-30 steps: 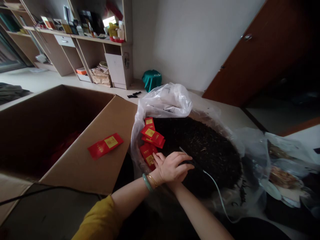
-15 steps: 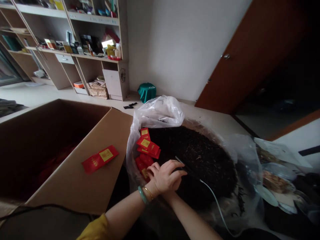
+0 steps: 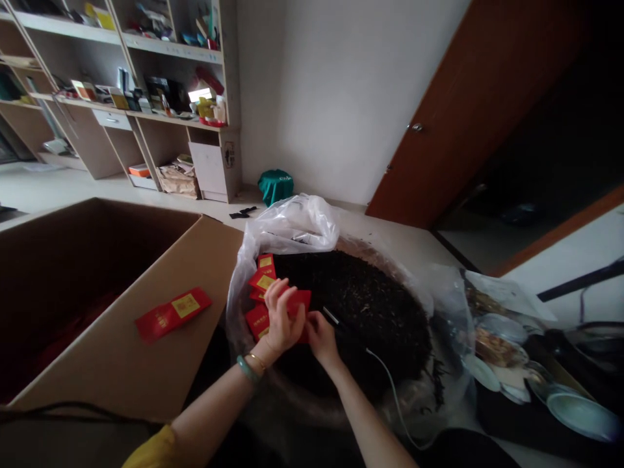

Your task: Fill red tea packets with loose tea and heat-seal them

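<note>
My left hand (image 3: 283, 322), with a green bangle at the wrist, grips a red packet (image 3: 300, 299) above the near left of a heap of dark dried leaves (image 3: 375, 292). My right hand (image 3: 322, 337) has its fingers pinched together at the packet's lower right edge. More red packets (image 3: 257, 320) with yellow labels lie at the left side of the heap, partly behind my left hand. Just right of my right hand, a dark slim device with a silvery tip (image 3: 331, 316) rests on the leaves.
Clear plastic sheeting (image 3: 292, 224) surrounds the heap. At left stands an open cardboard box (image 3: 205, 260), with one red packet (image 3: 173, 314) on its flap. A white cable (image 3: 396, 390) runs along the near right. Bowls and containers (image 3: 500, 344) stand farther right.
My hands, crossed before, are now side by side. A red packet is now in my left hand, and my right hand has come into view at its edge. The camera view has shifted slightly right.
</note>
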`<state>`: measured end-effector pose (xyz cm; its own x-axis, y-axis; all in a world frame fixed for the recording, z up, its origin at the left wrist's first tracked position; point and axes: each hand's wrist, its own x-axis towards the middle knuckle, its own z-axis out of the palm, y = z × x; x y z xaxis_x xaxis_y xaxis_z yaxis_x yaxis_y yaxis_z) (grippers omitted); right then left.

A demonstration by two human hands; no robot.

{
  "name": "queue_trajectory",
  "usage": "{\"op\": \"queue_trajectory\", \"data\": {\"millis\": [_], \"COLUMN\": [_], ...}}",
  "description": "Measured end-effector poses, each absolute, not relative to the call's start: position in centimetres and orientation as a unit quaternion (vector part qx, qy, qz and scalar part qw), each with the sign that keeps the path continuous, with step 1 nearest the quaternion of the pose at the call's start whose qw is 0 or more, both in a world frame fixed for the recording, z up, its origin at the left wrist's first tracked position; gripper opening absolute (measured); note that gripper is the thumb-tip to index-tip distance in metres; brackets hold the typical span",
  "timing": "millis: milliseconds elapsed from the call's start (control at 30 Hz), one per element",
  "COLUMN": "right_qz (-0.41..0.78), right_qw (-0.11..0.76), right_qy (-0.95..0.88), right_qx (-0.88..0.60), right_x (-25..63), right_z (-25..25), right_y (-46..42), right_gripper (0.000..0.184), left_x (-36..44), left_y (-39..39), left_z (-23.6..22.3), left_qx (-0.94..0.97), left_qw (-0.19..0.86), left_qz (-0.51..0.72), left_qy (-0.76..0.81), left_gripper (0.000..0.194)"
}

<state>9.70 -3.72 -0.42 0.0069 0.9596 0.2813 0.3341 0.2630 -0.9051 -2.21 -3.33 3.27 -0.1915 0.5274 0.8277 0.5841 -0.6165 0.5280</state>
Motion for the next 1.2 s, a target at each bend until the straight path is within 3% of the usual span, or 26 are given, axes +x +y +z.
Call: {"op": "queue_trajectory", "data": {"millis": [67,167,233,300,400,533,767,967,1200], "right_qz": [0.333,0.323,0.289,0.223,0.093,-0.033,-0.125,-0.088,0.129], "right_qw": [0.5,0.493,0.474,0.474,0.472,0.426,0.441,0.462,0.43], "right_qy": [-0.611,-0.621,-0.649,-0.674,-0.733,-0.804,-0.806,-0.778,-0.728], "right_qx": [-0.515,-0.517,-0.521,-0.521,-0.482,-0.414,-0.374,-0.417,-0.518], "right_x": [11.8,14.2,15.6,16.7,17.8,18.2,17.5,17.2,18.1], "right_z": [0.3,1.2,1.8,2.5,3.8,4.3,1.6,1.5,2.0], "right_y": [-3.9,-3.8,-3.2,-2.4,-1.0,-0.4,-0.7,-0.6,-0.6], "right_gripper": [0.017,0.018,0.017,0.022,0.046,0.041,0.047,0.028,0.029], "left_x": [-1.9,-0.7,0.2,0.8,1.4,1.8,1.6,1.3,1.0], "left_y": [-2.6,-1.6,-1.2,-0.9,-0.6,-0.5,-0.7,-0.9,-1.2], "left_z": [2.9,2.2,2.0,2.1,2.8,3.0,2.0,2.2,2.5], "left_qx": [-0.623,-0.637,-0.637,-0.643,-0.666,-0.676,-0.647,-0.674,-0.768], "left_qw": [-0.099,-0.317,-0.369,-0.372,-0.364,-0.377,-0.409,-0.375,-0.262], "left_qz": [-0.631,-0.548,-0.504,-0.479,-0.443,-0.417,-0.417,-0.392,-0.311], "left_qy": [-0.451,-0.439,-0.451,-0.468,-0.477,-0.477,-0.49,-0.501,-0.494], "left_gripper": [0.047,0.032,0.034,0.034,0.031,0.032,0.032,0.028,0.026]}}
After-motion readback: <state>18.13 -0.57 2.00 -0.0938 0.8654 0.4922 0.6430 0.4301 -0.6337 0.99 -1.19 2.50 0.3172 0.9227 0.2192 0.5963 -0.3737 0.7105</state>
